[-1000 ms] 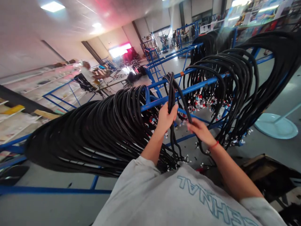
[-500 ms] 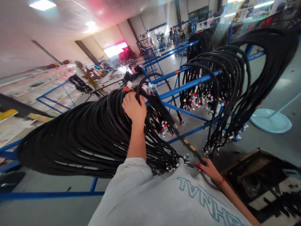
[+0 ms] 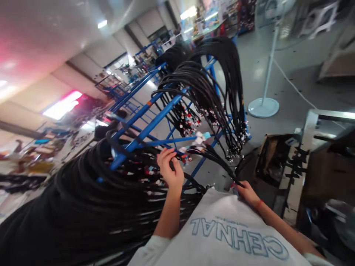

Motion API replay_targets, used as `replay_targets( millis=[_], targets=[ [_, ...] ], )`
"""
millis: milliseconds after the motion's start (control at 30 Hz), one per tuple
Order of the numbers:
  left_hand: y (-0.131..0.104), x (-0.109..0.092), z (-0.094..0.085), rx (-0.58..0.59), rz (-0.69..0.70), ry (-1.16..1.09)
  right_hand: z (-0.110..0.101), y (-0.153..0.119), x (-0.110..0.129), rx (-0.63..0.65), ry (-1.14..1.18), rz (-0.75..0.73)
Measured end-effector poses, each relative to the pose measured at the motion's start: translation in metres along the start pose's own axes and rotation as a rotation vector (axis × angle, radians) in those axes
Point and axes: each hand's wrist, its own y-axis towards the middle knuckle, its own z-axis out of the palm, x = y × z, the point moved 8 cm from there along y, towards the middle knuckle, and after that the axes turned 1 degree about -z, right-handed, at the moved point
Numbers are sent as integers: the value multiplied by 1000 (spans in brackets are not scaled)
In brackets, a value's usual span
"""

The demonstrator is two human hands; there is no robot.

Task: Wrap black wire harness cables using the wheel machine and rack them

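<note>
My right hand (image 3: 246, 193) is closed around a black cable bundle (image 3: 222, 162) at the front of my shirt. The bundle's far end, with white and light blue connectors (image 3: 200, 139), sticks out up and to the left. My left hand (image 3: 170, 170) is raised just left of those connectors, fingers apart and slightly curled, beside the hanging cables. A thick row of black cables (image 3: 83, 199) lies over the blue rack (image 3: 144, 133) on the left. More black cables (image 3: 194, 74) hang farther along the rack, with red and white connectors at their lower ends.
A white fan stand (image 3: 263, 107) is on the floor at the right. Nearer are an open cardboard box (image 3: 263, 159) and a metal-framed cart (image 3: 307, 136) with dark strips on its edge. Shelves and other racks fill the background.
The view has swung to the right. My left hand has let go of the cables on the rack and opened. The held bundle's connector end has come away from the rack; my right hand still grips it.
</note>
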Motion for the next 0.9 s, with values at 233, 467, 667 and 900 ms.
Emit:
replay_targets(
  millis=[233, 467, 667, 900],
  targets=[
    [-136, -88, 189, 1302, -636, -792, -36, -40, 60, -548, -61, -217],
    [-127, -174, 213, 1488, -545, -998, -70, -94, 103, -472, -101, -420],
    [-116, -184, 192, 1902, -300, -1115, -156, -153, 156, -625, 523, -737],
    [-159, -219, 191, 2529, -402, -1205, -158, -183, 231, -731, 731, -1160]
  ],
)
